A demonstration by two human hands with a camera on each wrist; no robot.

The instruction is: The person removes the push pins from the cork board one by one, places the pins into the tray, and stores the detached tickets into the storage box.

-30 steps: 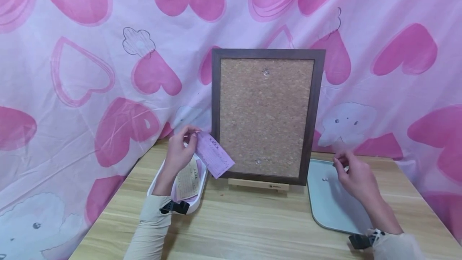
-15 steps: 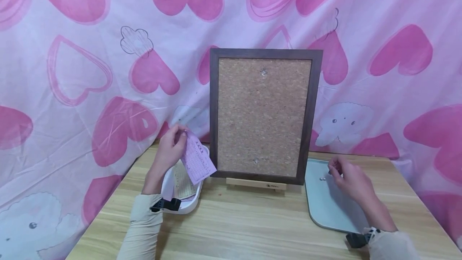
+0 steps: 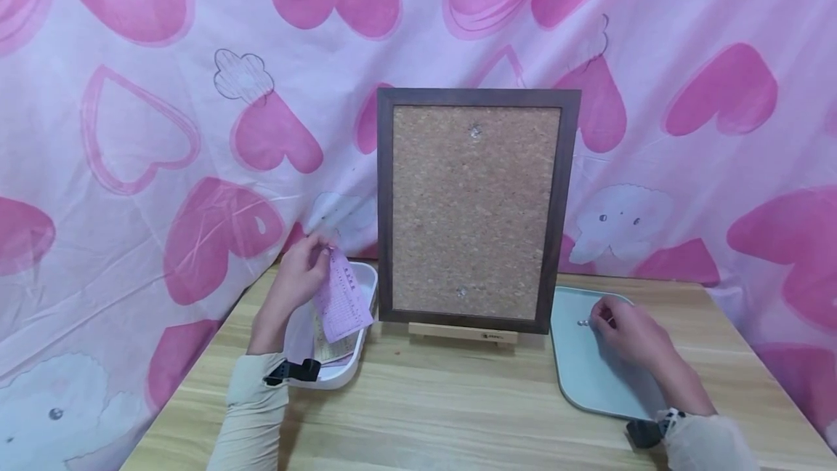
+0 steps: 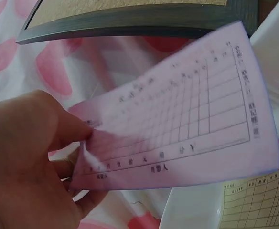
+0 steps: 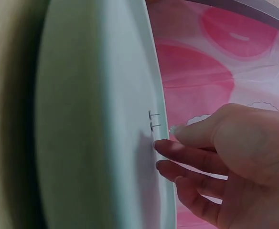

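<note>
My left hand [image 3: 301,275] pinches one end of a purple printed form slip [image 3: 343,304], with the thumb on its face in the left wrist view. The slip hangs above a white plastic box [image 3: 366,278], which holds more slips, among them a yellowish one [image 4: 254,205]. My right hand [image 3: 631,329] is over the pale green tray [image 3: 588,384]. Its thumb and bent fingers [image 5: 192,155] stand slightly apart, close to two small pushpins [image 5: 155,120] with thin metal points. Nothing clearly shows between those fingertips.
A dark-framed cork board [image 3: 474,209] stands on a small wooden easel [image 3: 464,334] between the box and the tray. Clear pins [image 3: 475,131] sit at its top and bottom. A heart-patterned cloth [image 3: 196,129] hangs behind the wooden table [image 3: 445,398].
My left hand has drawn the slip left and down, away from the board and over the box. The right hand has lowered slightly towards the pushpins on the tray.
</note>
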